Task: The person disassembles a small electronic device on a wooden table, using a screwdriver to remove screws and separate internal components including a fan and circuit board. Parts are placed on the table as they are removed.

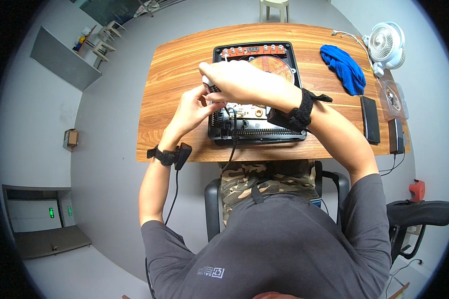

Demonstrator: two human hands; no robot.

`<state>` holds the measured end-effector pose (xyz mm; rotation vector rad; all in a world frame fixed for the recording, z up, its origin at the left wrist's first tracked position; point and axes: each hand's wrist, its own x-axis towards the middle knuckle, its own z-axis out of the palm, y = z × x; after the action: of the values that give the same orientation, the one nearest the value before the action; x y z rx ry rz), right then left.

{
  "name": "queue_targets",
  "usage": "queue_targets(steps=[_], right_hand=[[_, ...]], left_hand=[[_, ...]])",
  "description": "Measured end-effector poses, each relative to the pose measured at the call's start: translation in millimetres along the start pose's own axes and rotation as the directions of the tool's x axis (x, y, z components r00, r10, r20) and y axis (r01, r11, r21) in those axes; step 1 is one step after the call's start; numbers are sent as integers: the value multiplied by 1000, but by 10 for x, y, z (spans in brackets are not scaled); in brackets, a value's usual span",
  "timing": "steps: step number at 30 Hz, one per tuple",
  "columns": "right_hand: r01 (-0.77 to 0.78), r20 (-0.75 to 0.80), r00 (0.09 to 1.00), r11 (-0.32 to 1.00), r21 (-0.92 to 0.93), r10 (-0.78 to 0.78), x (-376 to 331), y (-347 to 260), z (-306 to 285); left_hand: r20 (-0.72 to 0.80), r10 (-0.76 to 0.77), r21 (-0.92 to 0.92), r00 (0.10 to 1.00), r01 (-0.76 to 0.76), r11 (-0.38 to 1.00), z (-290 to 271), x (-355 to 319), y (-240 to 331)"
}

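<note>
An opened induction cooker (298,74) lies on the wooden table, its black casing holding a round copper coil (272,67), an orange control strip (269,51) and a pale circuit board (249,111). Over the casing's left side, my right hand (239,82) is closed round a tool with a white and dark ribbed handle (212,87), which looks like a screwdriver. My left hand (190,108) meets it there, thumb and fingers pinched together near the board's left edge. What the left fingertips hold is hidden. A black cable (234,142) runs from the casing over the table's near edge.
To the right lie a blue cloth (343,69), a black phone-like slab (369,119), a black box with cables (396,135) and a clear plastic container (395,99). A white fan (385,44) stands at the far right corner. Black straps with small devices circle both wrists.
</note>
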<state>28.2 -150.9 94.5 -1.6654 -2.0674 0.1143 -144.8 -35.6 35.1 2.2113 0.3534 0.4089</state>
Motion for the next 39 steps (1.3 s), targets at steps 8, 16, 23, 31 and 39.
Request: queue_targets(steps=[8, 16, 23, 31, 39], right_hand=[[-10, 4, 1000, 1000, -11, 10, 1, -23, -25], [-12, 12, 1000, 1000, 29, 12, -14, -27, -73], [-6, -63, 998, 1000, -2, 5, 30, -39, -185], [-33, -130, 990, 994, 108, 47, 133, -75, -368], [9, -211, 977, 993, 115, 16, 143, -90, -376]], left_hand=[[-28, 25, -18, 999, -26, 1000, 3, -7, 67], [-15, 14, 35, 1000, -14, 999, -20, 15, 65], [21, 72, 53, 997, -73, 996, -151, -106, -163], [60, -71, 28, 996, 70, 997, -94, -243, -143], [-44, -43, 107, 998, 48, 993, -137, -253, -211]])
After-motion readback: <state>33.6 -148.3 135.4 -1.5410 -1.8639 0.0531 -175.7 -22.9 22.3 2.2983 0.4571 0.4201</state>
